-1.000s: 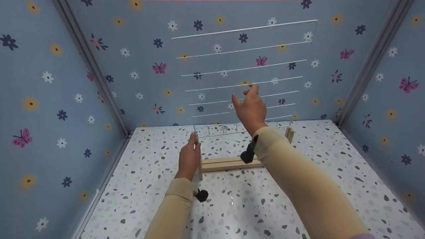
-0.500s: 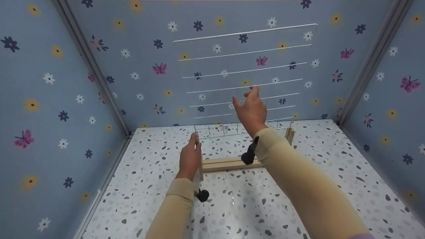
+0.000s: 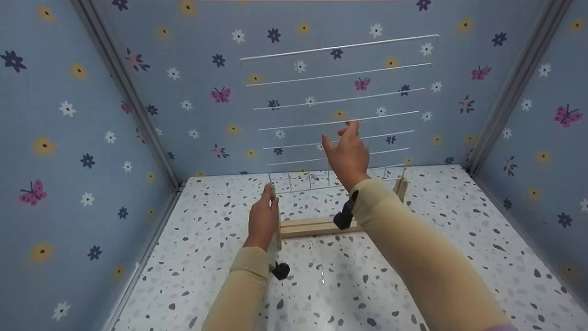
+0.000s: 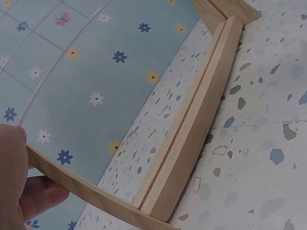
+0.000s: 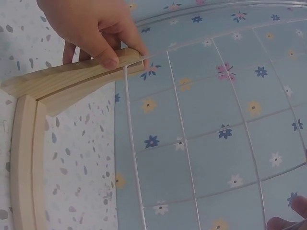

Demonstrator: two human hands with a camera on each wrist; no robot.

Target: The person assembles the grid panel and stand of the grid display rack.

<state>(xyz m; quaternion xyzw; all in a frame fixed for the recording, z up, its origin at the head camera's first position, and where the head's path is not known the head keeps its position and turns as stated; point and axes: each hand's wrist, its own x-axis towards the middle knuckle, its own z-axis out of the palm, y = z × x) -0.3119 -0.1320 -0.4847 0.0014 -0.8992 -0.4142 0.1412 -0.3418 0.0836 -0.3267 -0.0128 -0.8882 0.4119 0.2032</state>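
A white wire grid (image 3: 340, 99) stands tilted back above a pale wooden stand (image 3: 317, 228). The stand has a grooved crossbar (image 4: 196, 127) and a side piece at each end. My left hand (image 3: 262, 221) grips the left side piece (image 4: 98, 197), thumb and fingers on opposite faces. In the right wrist view, that piece's end meets a corner of the grid. My right hand (image 3: 347, 155) is at the middle of the grid, its fingers bent around the wires. Only fingertips (image 5: 300, 206) of it show at that view's lower right corner.
The stand sits on a white speckled tabletop (image 3: 330, 280). Blue walls (image 3: 183, 133) with flowers and butterflies rise at the back and both sides. The right side piece (image 3: 401, 189) stands beyond my right forearm. Grey metal posts (image 3: 128, 99) line the corners.
The grid's top edge has come down slightly, and my right hand has moved a little downward with it. My left hand keeps its grip on the side piece.
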